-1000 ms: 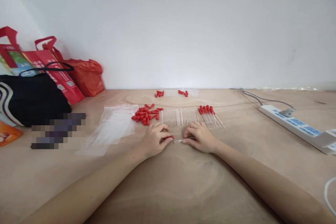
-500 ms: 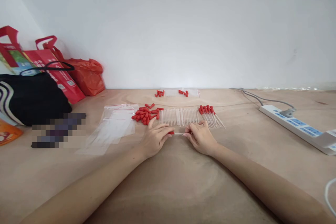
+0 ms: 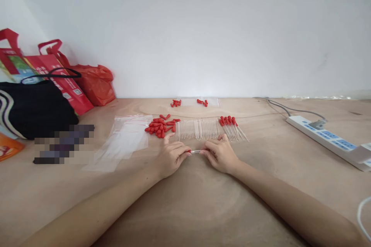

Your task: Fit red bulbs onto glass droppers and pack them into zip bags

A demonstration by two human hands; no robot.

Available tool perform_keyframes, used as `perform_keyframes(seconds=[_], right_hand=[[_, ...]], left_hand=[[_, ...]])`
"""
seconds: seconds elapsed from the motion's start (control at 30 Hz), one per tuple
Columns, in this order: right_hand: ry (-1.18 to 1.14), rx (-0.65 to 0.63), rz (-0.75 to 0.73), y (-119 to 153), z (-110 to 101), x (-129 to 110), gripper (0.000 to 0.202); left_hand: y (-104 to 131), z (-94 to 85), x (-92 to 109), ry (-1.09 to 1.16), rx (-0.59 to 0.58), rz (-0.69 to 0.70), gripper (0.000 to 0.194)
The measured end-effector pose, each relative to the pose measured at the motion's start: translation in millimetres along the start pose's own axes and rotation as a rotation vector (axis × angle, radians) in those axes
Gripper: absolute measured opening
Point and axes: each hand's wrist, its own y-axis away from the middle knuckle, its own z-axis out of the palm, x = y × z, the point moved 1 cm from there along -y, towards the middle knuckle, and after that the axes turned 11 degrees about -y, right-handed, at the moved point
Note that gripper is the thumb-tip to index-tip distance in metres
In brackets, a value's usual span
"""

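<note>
My left hand (image 3: 174,158) pinches a red rubber bulb (image 3: 189,151), most of it hidden by the fingers. A clear glass dropper tube (image 3: 196,151) runs sideways from the bulb into my right hand (image 3: 218,154), whose thumb and fingers are closed on it. Just beyond my left hand lies a pile of loose red bulbs (image 3: 159,127). A row of bare dropper tubes (image 3: 197,129) lies side by side beyond both hands. To the right of that row, several droppers with red bulbs fitted (image 3: 230,123) lie together.
Clear zip bags (image 3: 124,139) lie flat on the left. Farther back, near the wall, rests another bag (image 3: 191,102) with red bulbs by it. A white power strip (image 3: 327,139) with a grey cable stands right. Shopping bags (image 3: 95,85) and a black bag (image 3: 37,108) crowd the far left.
Both hands have come slightly nearer to me and closer together. Less of the red bulb shows between the left fingers, and the visible stretch of tube is shorter.
</note>
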Motion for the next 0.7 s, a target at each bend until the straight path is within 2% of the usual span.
perform_keyframes(seconds=[0.3, 0.57, 0.7], right_hand=[[0.094, -0.006, -0.033, 0.9, 1.5, -5.7, 0.024], [-0.005, -0.151, 0.070, -1.4, 2.2, -5.9, 0.032], [-0.064, -0.185, 0.090, -2.6, 3.4, -6.6, 0.036]], left_hand=[[0.1, -1.1, 2.0, -0.033, 0.026, 0.028, 0.017], [-0.1, -1.6, 3.4, -0.038, 0.023, 0.052, 0.024], [0.7, -0.6, 2.8, -0.051, 0.000, 0.051, 0.024]])
